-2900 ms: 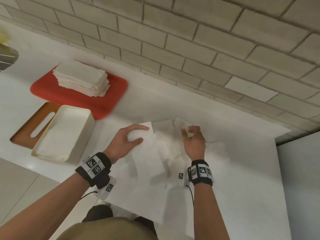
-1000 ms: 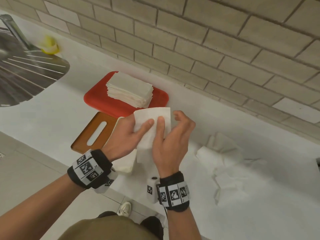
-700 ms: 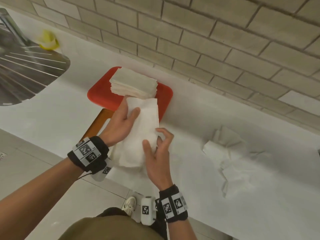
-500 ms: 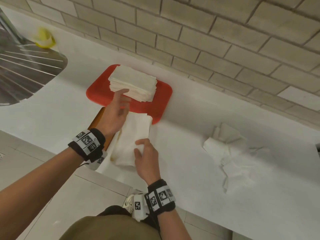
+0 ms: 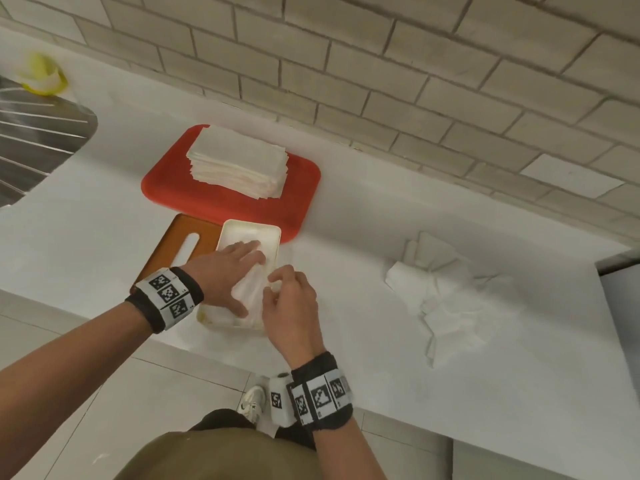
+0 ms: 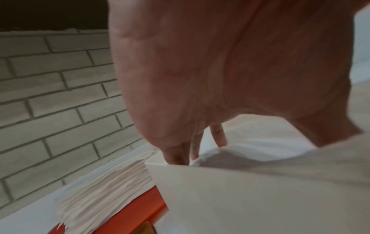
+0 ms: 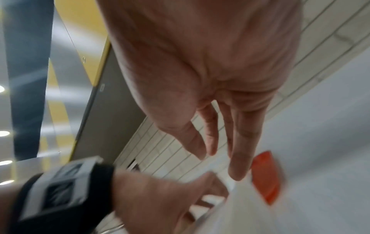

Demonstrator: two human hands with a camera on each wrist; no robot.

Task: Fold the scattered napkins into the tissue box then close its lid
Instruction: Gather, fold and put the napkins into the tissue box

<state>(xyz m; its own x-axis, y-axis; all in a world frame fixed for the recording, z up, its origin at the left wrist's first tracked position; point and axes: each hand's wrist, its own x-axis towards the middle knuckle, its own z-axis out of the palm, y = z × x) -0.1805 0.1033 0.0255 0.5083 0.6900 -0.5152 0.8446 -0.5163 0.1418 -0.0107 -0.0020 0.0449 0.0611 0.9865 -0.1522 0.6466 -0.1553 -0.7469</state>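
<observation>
Now the box (image 5: 242, 233) sits on the white bench (image 5: 346, 358), its long axis running away from the person toward the brick wall (image 5: 381, 81) — far end touching the red tray (image 5: 221, 202). Left hand (image 5: 225, 271) lies flat inside it, fingers (image 5: 251, 247) straight and together, pressing a folded napkin (image 5: 247, 297) lengthwise along the box. Right hand (image 5: 292, 304) hovers at the box's near right edge, fingers (image 5: 280, 275) loosely curled, holding nothing — touching the napkin or not, unclear. Lid (image 5: 176, 247) lies flat just left. Loose napkins (image 5: 446, 299) lie well apart to the right; a stack (image 5: 239, 161) rests on the tray.
</observation>
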